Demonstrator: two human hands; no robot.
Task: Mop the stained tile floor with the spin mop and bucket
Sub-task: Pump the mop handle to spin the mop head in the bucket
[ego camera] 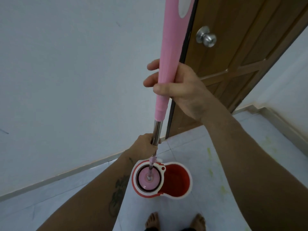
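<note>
Red spin-mop bucket (162,178) sits on the tile floor (216,205) just ahead of your bare feet (175,220), near the wall's skirting. It has two compartments. The left one, the spinner basket (146,178), holds the pink mop head (148,178), seated flat inside the ring. The right well (177,179) shows a red interior; can't tell if there's water. Mop pole (165,80) stands near vertical, long axis running from the basket up toward you, head end down. Your right hand (175,84) is wrapped around the pink grip sleeve. Your left hand (146,145) clasps the steel shaft lower down. Yellow-green stains (210,162) lie on the tiles right of the bucket. Wooden door (233,55) behind, round metal knob (206,36).
</note>
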